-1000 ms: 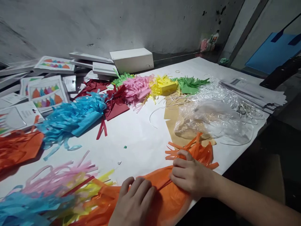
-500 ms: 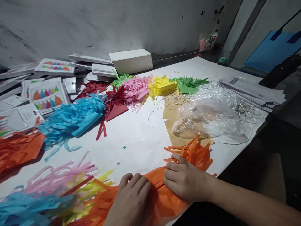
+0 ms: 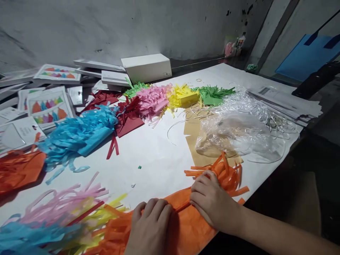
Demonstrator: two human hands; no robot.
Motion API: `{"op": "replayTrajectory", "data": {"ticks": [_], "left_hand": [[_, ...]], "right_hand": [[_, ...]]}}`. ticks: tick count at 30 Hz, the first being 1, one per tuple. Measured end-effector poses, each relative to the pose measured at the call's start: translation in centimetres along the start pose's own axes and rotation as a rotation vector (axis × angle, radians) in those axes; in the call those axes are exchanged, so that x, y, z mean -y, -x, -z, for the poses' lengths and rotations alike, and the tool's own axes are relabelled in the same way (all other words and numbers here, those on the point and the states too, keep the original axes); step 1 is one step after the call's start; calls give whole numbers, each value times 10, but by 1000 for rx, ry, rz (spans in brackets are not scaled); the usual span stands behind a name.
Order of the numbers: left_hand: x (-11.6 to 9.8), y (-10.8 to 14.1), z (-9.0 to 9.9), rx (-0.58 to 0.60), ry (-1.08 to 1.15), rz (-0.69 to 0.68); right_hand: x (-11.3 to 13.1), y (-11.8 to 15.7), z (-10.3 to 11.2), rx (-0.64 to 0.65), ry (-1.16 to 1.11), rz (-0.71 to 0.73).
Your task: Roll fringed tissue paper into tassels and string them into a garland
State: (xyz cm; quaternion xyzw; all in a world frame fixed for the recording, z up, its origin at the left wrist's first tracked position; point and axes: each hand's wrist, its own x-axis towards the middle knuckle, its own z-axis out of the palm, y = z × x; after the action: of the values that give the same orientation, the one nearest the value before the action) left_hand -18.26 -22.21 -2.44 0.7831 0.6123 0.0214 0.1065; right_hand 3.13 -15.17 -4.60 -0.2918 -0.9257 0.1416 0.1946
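Orange tissue paper (image 3: 190, 226), cut into fringe at both ends, lies along the near edge of the table under my two hands. My left hand (image 3: 152, 221) has its fingers curled down onto the uncut middle, with the fingertips hidden. Toward the right end, my right hand (image 3: 212, 200) is closed on the same paper, beside the loose orange strips (image 3: 230, 175). A fold runs along the paper between the hands. Left of my left hand are a yellow fringe (image 3: 106, 212), a pink fringe (image 3: 63, 203) and a blue fringe (image 3: 32, 233).
Blue (image 3: 79, 131), dark red (image 3: 130, 122), pink (image 3: 154, 101), yellow (image 3: 186, 97) and green (image 3: 214, 95) fringed bundles cross the white-covered table. Printed packages (image 3: 50, 106) and a white box (image 3: 147, 67) stand behind. Clear plastic (image 3: 236, 134) and stacked sheets (image 3: 284, 102) lie right.
My right hand has shifted slightly to the right along the orange paper, and more of the flat middle shows between my hands. The left hand has moved a little rightward.
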Motion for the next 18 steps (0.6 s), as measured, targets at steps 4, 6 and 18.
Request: {"op": "replayTrajectory", "data": {"ticks": [4, 6, 18], "left_hand": [[-2, -9, 1, 81, 8, 111], [-2, -14, 2, 122, 9, 138], [-6, -17, -1, -148, -200, -171]], "right_hand": [[9, -4, -1, 47, 61, -112], [12, -6, -1, 64, 80, -160], [11, -5, -5, 2, 259, 213]]}}
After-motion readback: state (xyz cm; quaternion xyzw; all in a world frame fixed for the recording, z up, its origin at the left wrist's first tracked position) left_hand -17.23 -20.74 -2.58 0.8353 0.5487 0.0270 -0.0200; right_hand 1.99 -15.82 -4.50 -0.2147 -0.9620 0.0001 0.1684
